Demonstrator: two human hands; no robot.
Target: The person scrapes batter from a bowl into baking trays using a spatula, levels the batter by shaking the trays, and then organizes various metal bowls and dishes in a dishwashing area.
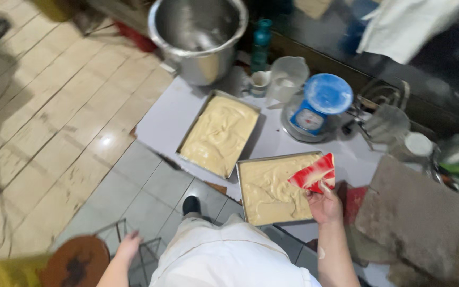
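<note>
My right hand (324, 204) holds a red scraper (313, 172) smeared with pale batter over the right edge of a rectangular metal tray (241, 187) filled with cream-coloured batter. A second tray of batter (219, 134) lies just behind and to the left of it on a white sheet (166, 119). My left hand (129, 245) hangs down at my side with fingers loose, holding nothing, above a wire rack (113, 229) on the floor.
A big steel mixing bowl (197, 32) stands at the back, a blue-topped kitchen scale (318, 105) and a clear jug (287, 77) beside it. A teal bottle (262, 41), a whisk attachment (381, 114) and a brown board (413, 212) lie around. Tiled floor on the left.
</note>
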